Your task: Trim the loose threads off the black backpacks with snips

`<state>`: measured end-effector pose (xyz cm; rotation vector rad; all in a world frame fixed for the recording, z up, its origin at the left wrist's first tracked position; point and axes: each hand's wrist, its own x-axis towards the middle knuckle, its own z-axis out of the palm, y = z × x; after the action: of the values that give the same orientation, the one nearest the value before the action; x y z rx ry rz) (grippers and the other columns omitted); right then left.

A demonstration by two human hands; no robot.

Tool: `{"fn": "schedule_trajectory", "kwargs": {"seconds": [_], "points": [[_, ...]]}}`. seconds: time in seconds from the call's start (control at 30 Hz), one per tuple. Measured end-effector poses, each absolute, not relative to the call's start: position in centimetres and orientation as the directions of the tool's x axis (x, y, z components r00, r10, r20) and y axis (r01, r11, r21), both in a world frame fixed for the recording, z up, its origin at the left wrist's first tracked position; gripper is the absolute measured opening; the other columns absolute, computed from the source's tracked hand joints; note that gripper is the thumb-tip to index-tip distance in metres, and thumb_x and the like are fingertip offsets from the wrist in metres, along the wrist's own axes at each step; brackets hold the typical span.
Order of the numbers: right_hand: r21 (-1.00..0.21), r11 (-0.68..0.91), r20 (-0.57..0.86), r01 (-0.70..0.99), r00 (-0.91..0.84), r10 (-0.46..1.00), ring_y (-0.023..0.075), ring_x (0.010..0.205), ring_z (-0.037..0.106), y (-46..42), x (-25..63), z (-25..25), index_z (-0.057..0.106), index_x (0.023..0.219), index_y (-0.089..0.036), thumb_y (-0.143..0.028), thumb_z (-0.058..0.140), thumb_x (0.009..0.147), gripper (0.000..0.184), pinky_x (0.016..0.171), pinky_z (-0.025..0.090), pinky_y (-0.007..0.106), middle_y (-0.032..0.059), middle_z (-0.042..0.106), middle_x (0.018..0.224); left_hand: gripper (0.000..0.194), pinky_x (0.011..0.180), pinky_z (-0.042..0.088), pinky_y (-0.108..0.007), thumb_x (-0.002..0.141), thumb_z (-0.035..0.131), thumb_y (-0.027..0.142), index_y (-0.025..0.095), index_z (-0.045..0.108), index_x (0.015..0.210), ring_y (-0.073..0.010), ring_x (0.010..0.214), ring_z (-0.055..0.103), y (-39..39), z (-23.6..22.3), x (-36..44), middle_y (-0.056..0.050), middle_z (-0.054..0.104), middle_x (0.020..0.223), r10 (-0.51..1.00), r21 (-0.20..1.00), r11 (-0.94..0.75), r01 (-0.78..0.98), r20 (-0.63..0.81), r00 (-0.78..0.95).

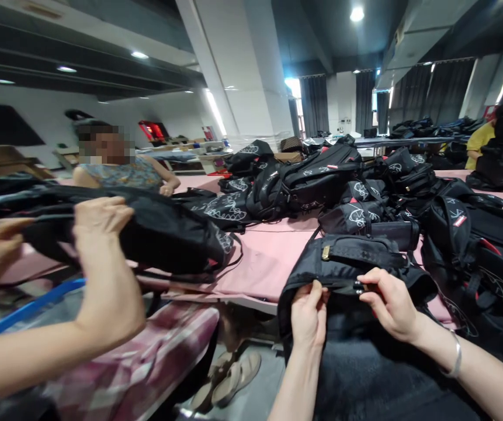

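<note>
A black backpack (351, 251) lies in front of me at the table edge, with a brass-coloured buckle or tag on its strap. Its dark fabric hangs down toward my lap. My left hand (309, 313) pinches the bag's edge between thumb and fingers. To the right of it, my right hand (389, 301), a silver bangle on its wrist, is closed on a small dark piece with shiny metal ends, which looks like a zipper pull (358, 287). The fingers partly hide that piece.
At my left, a co-worker's arms (102, 263) handle another black backpack (167, 234). Several black backpacks (316, 169) are piled on the pink-covered table (260, 257). A blue-rimmed bin (36, 304) stands below left. Another person (115, 158) sits across the table.
</note>
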<state>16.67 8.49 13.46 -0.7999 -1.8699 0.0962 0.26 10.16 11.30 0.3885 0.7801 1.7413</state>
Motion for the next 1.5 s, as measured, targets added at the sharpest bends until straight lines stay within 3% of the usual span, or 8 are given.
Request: {"fn": "schedule_trajectory", "kwargs": {"seconds": [0.17, 0.3, 0.63, 0.83, 0.9, 1.0, 1.27, 1.5], "points": [[-0.744, 0.541, 0.626, 0.391, 0.126, 0.77, 0.014, 0.07, 0.056, 10.7, 22.0, 16.4, 0.054, 0.104, -0.018, -0.031, 0.059, 0.077, 0.031, 0.063, 0.046, 0.026, 0.0029, 0.06, 0.084, 0.036, 0.053, 0.048, -0.018, 0.035, 0.086, 0.02, 0.013, 0.058, 0.056, -0.005, 0.052, 0.053, 10.8, 11.1, -1.5, 0.006, 0.057, 0.055, 0.943, 0.626, -0.119, -0.77, -0.171, -0.285], [-0.811, 0.442, 0.477, 0.383, -0.004, 0.879, 0.0124, 0.065, 0.055, 13.4, 24.2, 17.6, 0.064, 0.092, -0.015, -0.031, 0.049, 0.082, 0.024, 0.062, 0.045, 0.026, 0.0022, 0.062, 0.077, 0.036, 0.052, 0.048, -0.017, 0.037, 0.086, 0.021, 0.013, 0.056, 0.057, -0.0045, 0.051, 0.051, 11.0, 11.1, -1.7, 0.007, 0.054, 0.053, 0.953, 0.641, -0.1, -0.761, -0.156, -0.258], [-0.202, 0.653, 0.533, 0.73, -0.477, 0.699, 0.0121, 0.078, 0.056, 8.6, 18.4, 14.8, 0.06, 0.095, -0.018, -0.014, 0.048, 0.081, 0.019, 0.062, 0.042, 0.021, 0.0044, 0.057, 0.101, 0.023, 0.047, 0.043, -0.012, 0.063, 0.073, 0.017, 0.014, 0.05, 0.062, -0.002, 0.047, 0.047, 13.1, 10.5, -4.7, 0.008, 0.048, 0.052, 0.933, 0.712, -0.144, -0.687, -0.134, -0.335], [-0.055, 0.579, 0.4, 0.813, -0.514, 0.759, 0.0127, 0.066, 0.057, 6.4, 16.1, 14.0, 0.051, 0.109, -0.017, -0.012, 0.043, 0.085, 0.027, 0.049, 0.036, 0.022, 0.0049, 0.057, 0.092, 0.027, 0.062, 0.045, -0.022, 0.063, 0.072, 0.027, 0.016, 0.056, 0.083, -0.0108, 0.067, 0.057, 10.7, 11.7, -5.3, 0.002, 0.057, 0.076, 0.754, 0.936, -0.344, -0.069, 0.231, -0.615], [0.014, 0.593, 0.396, 0.805, -0.549, 0.736, 0.0123, 0.061, 0.056, 6.3, 15.7, 13.9, 0.051, 0.107, -0.015, -0.011, 0.041, 0.086, 0.024, 0.047, 0.034, 0.023, 0.0045, 0.057, 0.088, 0.028, 0.072, 0.043, -0.026, 0.069, 0.067, 0.026, 0.019, 0.057, 0.093, -0.0127, 0.075, 0.055, 9.6, 13.3, -4.7, 0.0, 0.057, 0.086, 0.536, 0.808, -0.5, 0.313, 0.572, -0.621], [0.089, 0.619, 0.387, 0.78, -0.6, 0.7, 0.0125, 0.057, 0.056, 6.0, 15.1, 13.9, 0.051, 0.101, -0.014, -0.009, 0.039, 0.086, 0.019, 0.044, 0.033, 0.025, 0.004, 0.056, 0.084, 0.013, 0.079, 0.04, -0.032, 0.077, 0.059, 0.026, 0.021, 0.06, 0.089, -0.0178, 0.081, 0.054, 9.3, 16.4, -2.9, -0.003, 0.059, 0.086, 0.551, 0.485, -0.572, 0.661, 0.825, -0.129], [0.173, 0.65, 0.393, 0.74, -0.657, 0.644, 0.0138, 0.055, 0.053, 5.5, 15.3, 12.5, 0.052, 0.091, -0.014, -0.003, 0.042, 0.08, 0.018, 0.043, 0.03, 0.026, 0.0032, 0.055, 0.078, 0.029, 0.065, 0.04, -0.033, 0.069, 0.065, 0.043, 0.016, 0.057, 0.078, -0.0249, 0.077, 0.054, 11.5, 20.6, 3.3, -0.01, 0.057, 0.081, 0.757, -0.057, -0.445, 0.894, 0.51, 0.409], [0.184, 0.616, 0.392, 0.766, -0.632, 0.668, 0.013, 0.053, 0.053, 5.5, 16.3, 11.3, 0.05, 0.086, -0.016, 0.001, 0.041, 0.077, 0.021, 0.044, 0.026, 0.026, 0.0031, 0.056, 0.079, 0.009, 0.058, 0.039, -0.028, 0.078, 0.054, 0.027, 0.019, 0.057, 0.074, -0.0188, 0.067, 0.055, 12.8, 20.2, 5.0, -0.008, 0.055, 0.082, 0.717, -0.015, -0.593, 0.805, 0.445, 0.537]]}}
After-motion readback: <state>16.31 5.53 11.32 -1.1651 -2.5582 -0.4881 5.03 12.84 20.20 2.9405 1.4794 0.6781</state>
